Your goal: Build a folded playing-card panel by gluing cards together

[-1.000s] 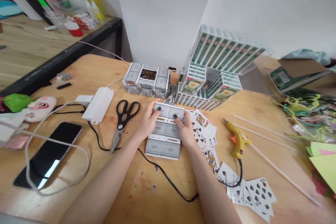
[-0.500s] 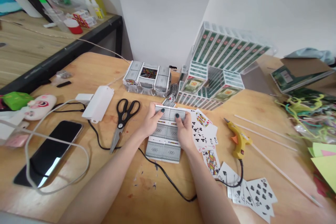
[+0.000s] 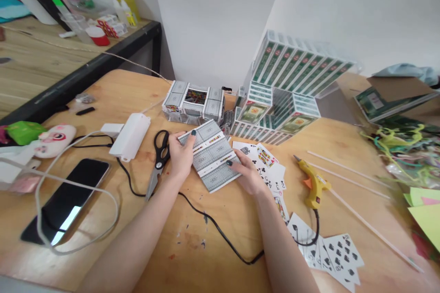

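Between my hands is a panel of joined playing cards [image 3: 213, 158], tilted over the table with its grey patterned backs showing. My left hand [image 3: 182, 153] grips its upper left edge, thumb on top. My right hand [image 3: 248, 170] holds the lower right edge, thumb over the face and fingers beneath. Left of the panel lie black-handled scissors [image 3: 158, 160], partly behind my left hand. Loose playing cards [image 3: 271, 171] spread face up beside my right hand. A box built from playing cards [image 3: 194, 103] stands just behind the panel.
A yellow glue gun [image 3: 311, 183] lies at right with glue sticks [image 3: 350, 174] and more cards [image 3: 330, 256]. Stacked card packs [image 3: 292, 82] rise at the back. At left are a phone [image 3: 68, 201], a white power strip [image 3: 131, 136] and cables. A black cord [image 3: 220, 231] crosses in front.
The card panel has turned at an angle and lifted toward the left. My left hand has shifted left over the scissors' handle; my right hand has slid to the panel's lower right edge.
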{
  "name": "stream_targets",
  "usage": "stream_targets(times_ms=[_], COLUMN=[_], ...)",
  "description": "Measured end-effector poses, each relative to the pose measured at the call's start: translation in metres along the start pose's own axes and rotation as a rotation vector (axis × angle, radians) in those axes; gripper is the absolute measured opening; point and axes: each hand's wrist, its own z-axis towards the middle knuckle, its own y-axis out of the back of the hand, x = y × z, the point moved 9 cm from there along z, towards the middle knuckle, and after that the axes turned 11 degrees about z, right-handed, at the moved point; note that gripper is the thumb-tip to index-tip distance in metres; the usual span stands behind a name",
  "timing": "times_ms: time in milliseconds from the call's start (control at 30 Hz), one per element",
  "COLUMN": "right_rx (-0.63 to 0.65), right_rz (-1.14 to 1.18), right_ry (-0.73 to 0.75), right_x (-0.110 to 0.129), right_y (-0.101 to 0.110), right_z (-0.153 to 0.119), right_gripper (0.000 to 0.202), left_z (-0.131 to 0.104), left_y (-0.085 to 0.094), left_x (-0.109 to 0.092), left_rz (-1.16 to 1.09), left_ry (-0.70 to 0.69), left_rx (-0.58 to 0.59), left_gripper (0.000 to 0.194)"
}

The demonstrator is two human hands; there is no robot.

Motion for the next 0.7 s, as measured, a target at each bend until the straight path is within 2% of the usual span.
stream_targets(times_ms=[67, 133, 200, 267, 333, 400, 533, 600, 700], right_rx=[-0.045, -0.16, -0.256, -0.301, -0.295, -0.256, -0.225, -0.237, -0.246], right_rz=[0.06, 0.124, 0.172, 0.189, 0.166, 0.115, -0.012, -0.05, -0.067], right_ry=[-0.002, 0.082, 0.138, 0.121, 0.077, 0.054, 0.094, 0.105, 0.101], right_x=[0.002, 0.009, 0.013, 0.011, 0.007, 0.005, 0.008, 0.009, 0.01], right_y=[0.008, 0.023, 0.035, 0.039, 0.037, 0.032, 0.025, 0.024, 0.022], right_z=[0.0, 0.002, 0.001, 0.001, 0.0, 0.0, 0.0, 0.0, 0.0], right_gripper=[0.034, 0.032, 0.03, 0.03, 0.029, 0.03, 0.035, 0.036, 0.036], left_z=[0.006, 0.008, 0.004, -0.008, -0.018, -0.022, -0.016, -0.015, -0.016], left_y=[0.0, -0.007, -0.021, -0.034, -0.039, -0.041, -0.039, -0.039, -0.042], left_x=[0.006, 0.006, 0.0, -0.006, -0.011, -0.012, -0.011, -0.011, -0.01], left_rz=[-0.098, -0.178, -0.222, -0.208, -0.18, -0.115, 0.099, 0.181, 0.258], left_ry=[0.098, 0.176, 0.231, 0.279, 0.281, 0.25, 0.096, 0.009, -0.079], left_rx=[0.028, 0.168, 0.428, 0.711, 0.871, 0.912, 0.772, 0.739, 0.762], left_gripper=[0.033, 0.033, 0.038, 0.048, 0.051, 0.046, 0.03, 0.028, 0.031])
